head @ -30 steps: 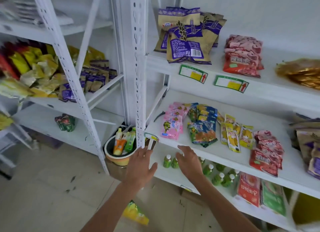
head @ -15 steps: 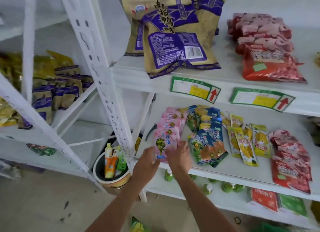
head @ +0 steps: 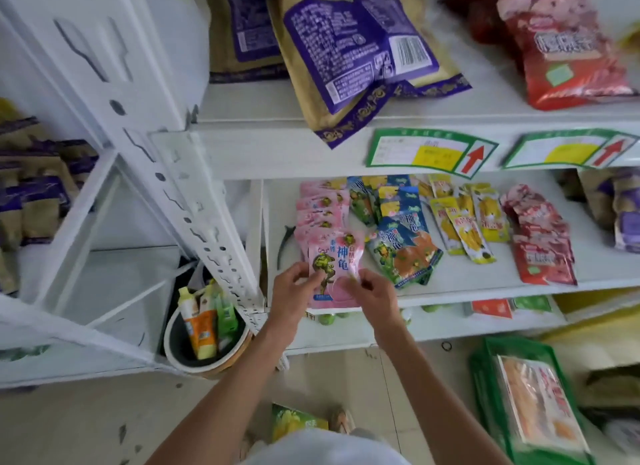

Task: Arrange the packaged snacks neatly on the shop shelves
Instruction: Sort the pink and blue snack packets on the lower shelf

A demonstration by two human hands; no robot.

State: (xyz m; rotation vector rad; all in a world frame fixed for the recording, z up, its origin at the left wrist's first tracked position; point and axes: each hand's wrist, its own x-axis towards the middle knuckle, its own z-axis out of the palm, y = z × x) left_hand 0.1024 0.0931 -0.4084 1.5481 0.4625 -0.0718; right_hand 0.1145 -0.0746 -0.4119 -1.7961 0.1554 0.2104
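A pink snack packet [head: 335, 267] with a green turtle picture is at the front of the middle shelf [head: 450, 291]. My left hand [head: 294, 291] pinches its lower left edge and my right hand [head: 375, 293] pinches its lower right edge. Behind it runs a row of more pink packets [head: 317, 211]. To the right lie blue turtle packets [head: 403, 249], yellow packets [head: 467, 229] and red packets [head: 540, 242].
Large purple-and-tan bags [head: 353, 59] and red bags [head: 561, 45] sit on the upper shelf. A white perforated upright [head: 194, 201] stands left. A bucket [head: 204, 353] of tubes is on the floor. A green bag [head: 530, 409] lies at lower right.
Both hands rose from the lower shelf edge to the middle shelf and took hold of the front pink packet. The view moved closer to the shelves.
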